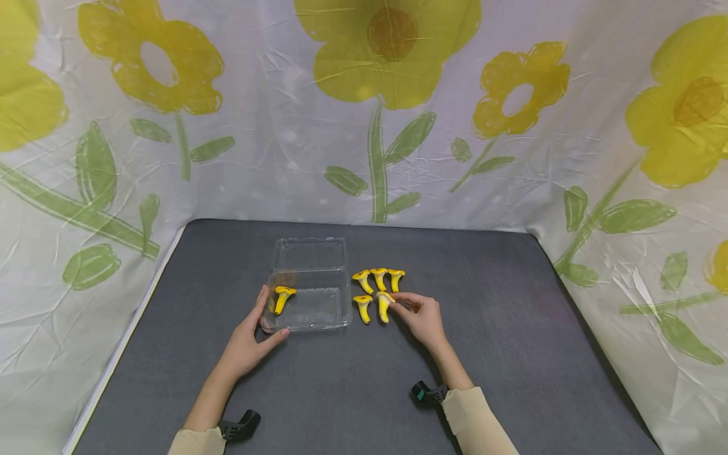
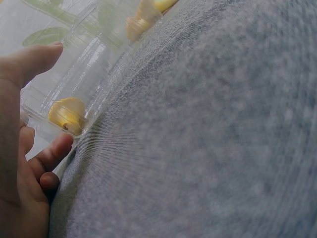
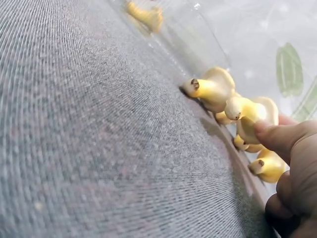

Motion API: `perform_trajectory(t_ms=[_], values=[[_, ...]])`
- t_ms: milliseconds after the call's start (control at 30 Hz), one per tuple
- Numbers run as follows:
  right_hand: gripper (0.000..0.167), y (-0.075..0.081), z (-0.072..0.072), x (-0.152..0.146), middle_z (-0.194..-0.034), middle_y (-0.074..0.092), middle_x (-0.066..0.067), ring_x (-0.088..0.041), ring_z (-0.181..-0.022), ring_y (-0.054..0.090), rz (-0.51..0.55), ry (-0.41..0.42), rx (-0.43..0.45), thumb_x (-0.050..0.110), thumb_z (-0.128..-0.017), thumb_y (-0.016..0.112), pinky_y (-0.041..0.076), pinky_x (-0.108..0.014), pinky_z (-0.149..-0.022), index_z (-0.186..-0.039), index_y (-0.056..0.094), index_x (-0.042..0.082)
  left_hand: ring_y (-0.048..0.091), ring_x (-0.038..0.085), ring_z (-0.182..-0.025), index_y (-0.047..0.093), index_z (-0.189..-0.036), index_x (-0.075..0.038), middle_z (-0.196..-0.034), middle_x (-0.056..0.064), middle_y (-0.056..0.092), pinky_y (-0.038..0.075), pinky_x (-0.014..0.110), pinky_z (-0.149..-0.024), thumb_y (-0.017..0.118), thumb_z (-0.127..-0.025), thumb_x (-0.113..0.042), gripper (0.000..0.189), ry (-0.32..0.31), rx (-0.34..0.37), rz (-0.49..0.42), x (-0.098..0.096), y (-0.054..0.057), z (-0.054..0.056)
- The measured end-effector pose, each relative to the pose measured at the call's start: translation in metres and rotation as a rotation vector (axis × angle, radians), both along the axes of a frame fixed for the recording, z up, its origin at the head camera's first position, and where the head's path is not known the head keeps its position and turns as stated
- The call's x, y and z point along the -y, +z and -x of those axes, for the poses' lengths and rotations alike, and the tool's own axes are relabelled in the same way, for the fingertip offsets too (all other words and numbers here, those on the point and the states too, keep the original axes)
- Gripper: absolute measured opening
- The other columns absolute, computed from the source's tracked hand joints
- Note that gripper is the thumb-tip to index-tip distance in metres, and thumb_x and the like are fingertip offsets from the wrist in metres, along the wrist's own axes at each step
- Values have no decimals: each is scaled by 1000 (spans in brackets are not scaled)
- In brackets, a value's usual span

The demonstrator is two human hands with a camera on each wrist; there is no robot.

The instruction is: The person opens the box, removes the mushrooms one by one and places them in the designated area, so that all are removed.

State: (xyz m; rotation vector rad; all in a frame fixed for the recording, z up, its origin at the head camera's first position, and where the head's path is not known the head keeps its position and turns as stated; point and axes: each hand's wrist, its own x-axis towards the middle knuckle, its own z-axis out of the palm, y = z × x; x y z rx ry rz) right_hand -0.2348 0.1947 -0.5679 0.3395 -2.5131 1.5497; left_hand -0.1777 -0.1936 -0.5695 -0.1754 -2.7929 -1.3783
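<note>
My right hand (image 1: 425, 319) pinches a yellow chanterelle mushroom (image 1: 383, 308) between thumb and fingers; in the right wrist view this chanterelle (image 3: 247, 110) appears raised off the cloth. Beside it lies another chanterelle (image 1: 363, 308), with three more, the middle one here (image 1: 379, 278), in a row behind. A clear plastic clamshell box (image 1: 324, 323) stands to the left, its lid (image 1: 309, 254) folded back. One chanterelle (image 1: 282, 299) lies inside at the box's left end. My left hand (image 1: 247, 344) rests against the box's left front corner, thumb and fingers spread apart.
Dark grey cloth (image 1: 341, 392) covers the table. A pale curtain (image 1: 273, 158) printed with yellow flowers hangs behind and along both sides. Each wrist wears a black camera, one on the left (image 1: 241, 426) and one on the right (image 1: 429, 393).
</note>
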Motion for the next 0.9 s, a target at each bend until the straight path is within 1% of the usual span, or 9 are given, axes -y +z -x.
perform_trajectory(t_ms=[67,200,333,467,533,600,667,767,900], values=[[21,-2,0,0,-109,82,-10,1,-46,29,12,2,-1,15,-94,83,29,-22,-48,-114,84,10,42,35,-130,11,-173,-16,-178,12,9,37,57,-102,80,-96,-39,105,-1,0,-2,0,0,0],[20,-5,0,1,-109,82,-8,1,-48,33,-9,-6,-7,14,-94,82,29,-22,-49,-114,84,12,40,39,-145,10,-173,-17,-178,12,9,35,65,-112,80,-97,-39,105,-4,5,-10,-1,1,-1],[19,-7,2,4,-106,82,-5,2,-47,29,-68,-16,-33,12,-94,82,29,-21,-49,-113,84,13,29,44,-156,10,-173,-18,-178,12,8,29,69,-118,79,-97,-40,105,-5,10,-12,0,2,-1],[18,-8,3,6,-105,82,-6,2,-48,31,-89,-25,-67,11,-94,82,29,-20,-50,-112,84,12,38,38,-149,10,-173,-18,-179,12,8,37,62,-112,79,-97,-40,105,0,5,-1,0,1,0],[18,-8,3,7,-106,82,-7,1,-50,34,-89,-30,-78,11,-93,82,29,-20,-51,-111,84,12,50,34,-128,10,-173,-18,-179,11,9,39,55,-102,79,-97,-39,105,1,3,2,0,0,0],[19,-8,3,7,-107,82,-7,0,-51,37,-91,-35,-83,11,-93,82,30,-20,-51,-112,84,12,51,30,-115,10,-173,-17,-179,11,9,37,51,-94,80,-97,-39,105,4,0,8,0,0,0],[19,-9,3,8,-108,82,-7,-1,-52,40,-95,-43,-86,12,-93,83,30,-21,-51,-112,84,12,52,27,-106,11,-173,-18,-179,11,10,37,50,-93,79,-97,-39,105,5,3,12,0,1,0],[19,-9,3,8,-109,82,-6,-2,-60,54,-105,-63,-90,13,-92,84,29,-21,-51,-111,85,14,49,30,-117,10,-173,-18,-179,11,11,38,53,-96,79,-97,-41,105,4,15,10,1,2,-1],[19,-8,3,8,-106,82,-6,-3,-62,55,-121,-89,-96,14,-91,85,29,-21,-51,-110,86,14,43,34,-126,10,-173,-19,-179,11,10,38,57,-101,79,-97,-42,106,2,31,3,0,3,-1]])
